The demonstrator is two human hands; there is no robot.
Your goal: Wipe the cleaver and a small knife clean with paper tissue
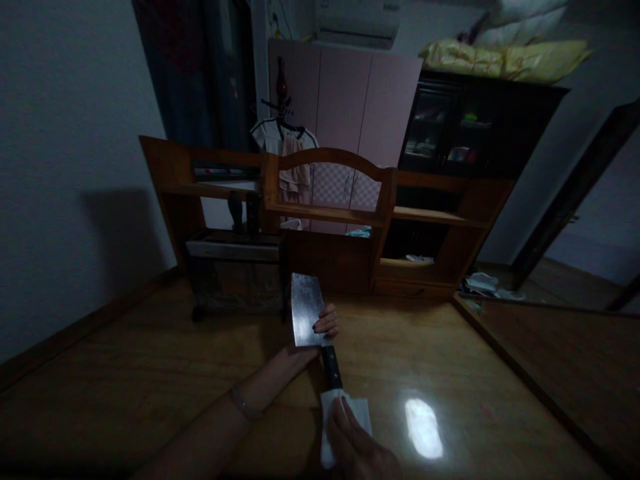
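Observation:
A cleaver (306,303) with a broad steel blade and a black riveted handle is held over the wooden tabletop (385,347). My left hand (320,330) comes from beneath the blade, its fingers curled over the right edge near the handle. Around the handle's lower end my right hand (353,437) presses a folded white tissue (363,410), the fingers closed on it. Behind the cleaver, at the left, stands a knife block (234,250) with two dark-handled knives upright in it.
A wooden shelf unit (330,217) spans the table's back. A wall (75,167) closes off the left side, and a raised wooden rim (505,360) runs along the right. Farther off are pink cabinets (345,100), hanging clothes (295,157) and a dark cabinet (470,127).

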